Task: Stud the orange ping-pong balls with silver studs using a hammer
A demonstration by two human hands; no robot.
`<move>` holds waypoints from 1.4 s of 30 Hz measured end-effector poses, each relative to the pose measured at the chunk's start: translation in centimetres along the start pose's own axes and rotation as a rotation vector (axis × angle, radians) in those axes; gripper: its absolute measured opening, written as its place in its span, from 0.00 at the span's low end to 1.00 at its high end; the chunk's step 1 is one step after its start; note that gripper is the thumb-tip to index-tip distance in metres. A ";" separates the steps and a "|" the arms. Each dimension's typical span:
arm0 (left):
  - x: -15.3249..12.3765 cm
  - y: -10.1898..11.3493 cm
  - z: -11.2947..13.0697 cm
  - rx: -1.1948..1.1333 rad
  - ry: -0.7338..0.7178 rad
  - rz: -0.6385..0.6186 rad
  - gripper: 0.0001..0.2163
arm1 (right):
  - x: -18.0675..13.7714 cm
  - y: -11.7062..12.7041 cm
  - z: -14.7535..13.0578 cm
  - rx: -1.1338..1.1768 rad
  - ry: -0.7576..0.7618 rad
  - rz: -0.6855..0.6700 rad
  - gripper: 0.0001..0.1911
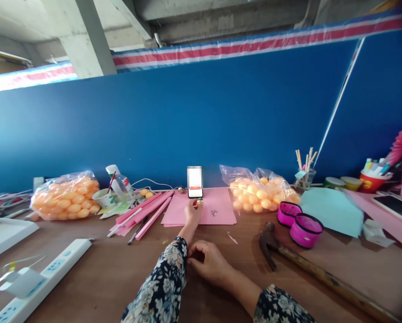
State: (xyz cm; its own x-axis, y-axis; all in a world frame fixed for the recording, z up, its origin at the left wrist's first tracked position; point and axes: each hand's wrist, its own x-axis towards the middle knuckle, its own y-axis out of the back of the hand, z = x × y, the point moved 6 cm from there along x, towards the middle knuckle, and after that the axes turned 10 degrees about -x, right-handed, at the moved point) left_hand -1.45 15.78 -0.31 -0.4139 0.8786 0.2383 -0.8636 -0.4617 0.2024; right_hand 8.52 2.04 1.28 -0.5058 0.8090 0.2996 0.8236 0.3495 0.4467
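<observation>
My left hand reaches out over the pink paper, fingers pinched on a small, shiny round thing whose kind I cannot make out. Just beyond it a phone stands upright with its screen lit. A few small metal pieces lie on the paper to the right of that hand. My right hand is nearer to me, close beside the left forearm. Its fingers are curled in toward the thumb, and nothing shows in them.
Bags of orange balls stand left and right. Pink strips lie left of the paper. A hammer, magenta rings and blue paper are on the right. A power strip is at left; a blue partition rises behind.
</observation>
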 end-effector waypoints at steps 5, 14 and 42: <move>0.1 0.2 0.0 -0.003 0.024 0.018 0.12 | -0.1 -0.3 -0.1 0.012 0.006 -0.007 0.07; 0.0 0.0 -0.3 -0.032 0.023 0.022 0.12 | 0.1 -0.6 0.6 -0.050 0.006 0.008 0.05; -3.7 1.0 -0.5 -0.092 -0.128 -0.211 0.13 | 0.1 1.9 1.1 -0.215 0.033 0.265 0.06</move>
State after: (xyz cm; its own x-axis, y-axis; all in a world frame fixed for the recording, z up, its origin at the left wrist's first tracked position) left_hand -0.93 12.09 -1.46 -0.1875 0.9290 0.3190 -0.9518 -0.2521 0.1748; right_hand 10.30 3.32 1.28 -0.2924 0.8416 0.4541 0.8561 0.0188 0.5165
